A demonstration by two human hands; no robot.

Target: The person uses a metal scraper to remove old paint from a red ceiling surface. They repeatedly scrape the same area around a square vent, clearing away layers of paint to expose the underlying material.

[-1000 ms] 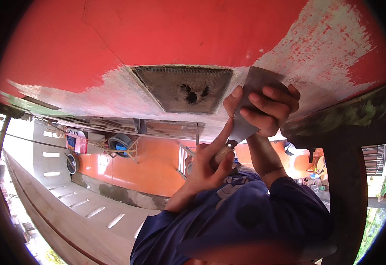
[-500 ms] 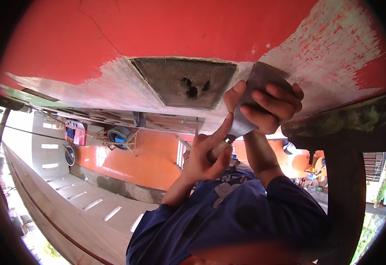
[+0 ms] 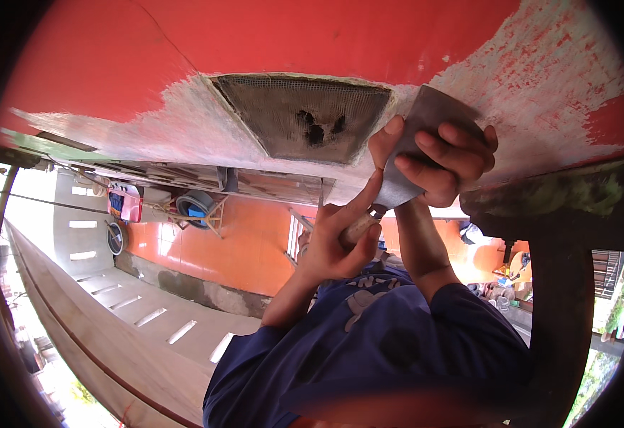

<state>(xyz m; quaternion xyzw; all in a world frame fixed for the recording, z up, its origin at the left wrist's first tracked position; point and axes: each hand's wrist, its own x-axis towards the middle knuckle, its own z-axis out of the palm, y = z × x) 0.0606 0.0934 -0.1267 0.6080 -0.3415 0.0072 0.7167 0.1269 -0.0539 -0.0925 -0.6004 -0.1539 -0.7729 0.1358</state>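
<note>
Red-painted, pale-patched surface, one wide grey metal scraper

One dark, four-sided mesh panel is set in the surface; just beside its right edge slants the scraper, long axis running up and rightward from the left hand. That hand, one of two, wraps the pale handle, forefinger stretched toward the blade; the right hand, nearer the blade's front edge, pinches the blade between thumb and curled fingers

Putty-knife blade: metal, smooth, dull sheen. Putty-knife handle: matt, material unclear. Red paint: smooth, faintly glossy. Whitish patch: rough, chalky, matt. Mesh screen: fine, dull weave. Floor: smooth, glossy. Shirt: soft matt cloth.
</note>
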